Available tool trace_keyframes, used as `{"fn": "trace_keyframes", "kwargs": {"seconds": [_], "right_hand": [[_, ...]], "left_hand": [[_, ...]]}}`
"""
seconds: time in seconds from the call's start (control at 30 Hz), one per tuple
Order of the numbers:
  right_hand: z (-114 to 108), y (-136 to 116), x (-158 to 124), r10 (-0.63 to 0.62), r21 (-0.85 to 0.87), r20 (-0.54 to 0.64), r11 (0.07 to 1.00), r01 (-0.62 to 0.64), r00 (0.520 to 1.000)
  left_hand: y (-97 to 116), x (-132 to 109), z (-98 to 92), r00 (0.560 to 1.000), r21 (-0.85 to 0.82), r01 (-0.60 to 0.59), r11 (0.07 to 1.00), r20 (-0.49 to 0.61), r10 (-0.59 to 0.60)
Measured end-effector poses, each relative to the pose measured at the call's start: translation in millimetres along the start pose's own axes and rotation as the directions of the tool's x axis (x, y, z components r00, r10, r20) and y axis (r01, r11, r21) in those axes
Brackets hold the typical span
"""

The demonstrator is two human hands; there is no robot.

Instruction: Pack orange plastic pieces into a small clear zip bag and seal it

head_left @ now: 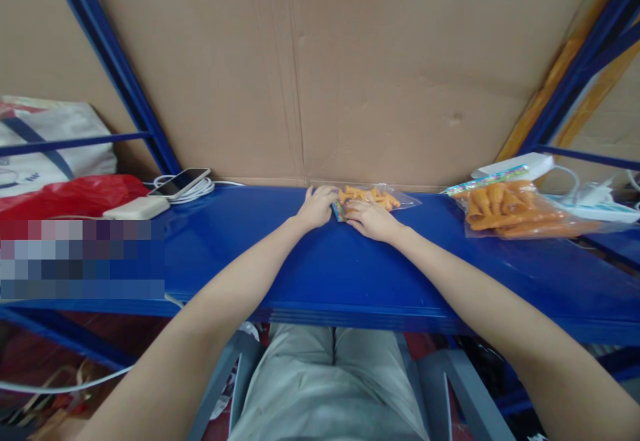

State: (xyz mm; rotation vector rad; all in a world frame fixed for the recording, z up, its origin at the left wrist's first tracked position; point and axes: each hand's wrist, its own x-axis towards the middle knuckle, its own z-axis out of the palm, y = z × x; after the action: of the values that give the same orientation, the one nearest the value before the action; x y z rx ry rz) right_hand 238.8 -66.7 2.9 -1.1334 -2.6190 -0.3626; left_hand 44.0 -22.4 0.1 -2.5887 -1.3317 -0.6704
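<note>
A clear plastic bag of small orange pieces (376, 195) lies on the blue shelf (330, 274), close to the cardboard at the back. My left hand (317, 207) rests at the bag's left end, fingers bent beside its colourful header strip (339, 211). Across the front of the bag lies my right hand (371, 219), its fingers spread over the orange pieces and partly hiding them. Both hands touch the bag.
Another clear bag of larger orange pieces (505, 207) sits to the right, by a white strip and cable. At left are a phone (181, 183), a coiled white cable, a white power block (137, 208) and a red bag (95, 194). Cardboard (300, 74) stands behind.
</note>
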Motion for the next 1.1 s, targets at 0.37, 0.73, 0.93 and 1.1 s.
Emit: {"fn": "trace_keyframes", "kwargs": {"seconds": [0.37,0.73,0.93,1.1], "right_hand": [[5,16,1,0.118,0.281,-0.376,0.96,-0.008,0.919],[0,47,-1,0.493,0.808,-0.436,0.582,0.088,0.753],[-12,42,-11,0.101,0.476,-0.479,0.865,0.162,0.872],[-13,48,-10,0.048,0.283,-0.446,0.955,0.089,0.894]], "left_hand": [[7,0,4.9,0.998,-0.021,-0.012,1.0,0.059,0.013],[1,4,-1.1,0.988,-0.112,0.104,0.988,-0.104,-0.115],[4,7,-8.6,0.956,-0.164,0.097,0.982,-0.259,-0.138],[8,5,-19.0,0.935,-0.154,0.073,0.985,-0.334,-0.122]]}}
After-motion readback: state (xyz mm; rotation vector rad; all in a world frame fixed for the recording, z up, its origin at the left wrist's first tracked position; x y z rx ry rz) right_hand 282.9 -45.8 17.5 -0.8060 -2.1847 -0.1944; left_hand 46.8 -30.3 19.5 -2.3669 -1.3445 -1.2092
